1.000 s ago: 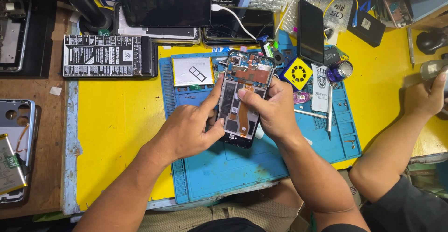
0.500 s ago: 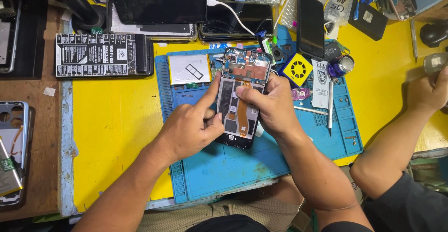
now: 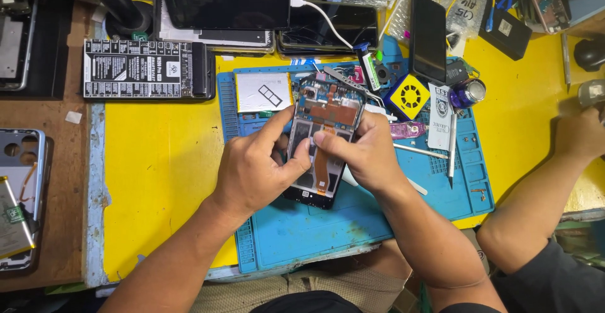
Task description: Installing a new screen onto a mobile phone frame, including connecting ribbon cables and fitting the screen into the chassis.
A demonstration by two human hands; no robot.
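Two hands hold one opened smartphone (image 3: pixel 324 140) over the blue repair mat (image 3: pixel 378 221) on the yellow table (image 3: pixel 157 181). At the far left edge lies one grey phone back cover (image 3: pixel 22 193). Next, one black rectangular device with white print (image 3: pixel 142 68) rests on the table, well apart from the phone. The left hand (image 3: pixel 255 168) wraps the phone's left side, fingers curled behind it and thumb pressed on the exposed interior. The phone sits between both hands, tilted slightly, its circuit board end pointing away from the person. The right hand (image 3: pixel 365 152) grips the right edge, its thumb pressed on the inner frame beside the orange flex cable. One yellow square tool (image 3: pixel 409 97) lies just beyond. At the far right, another person's hand (image 3: pixel 580 136) rests on the table.
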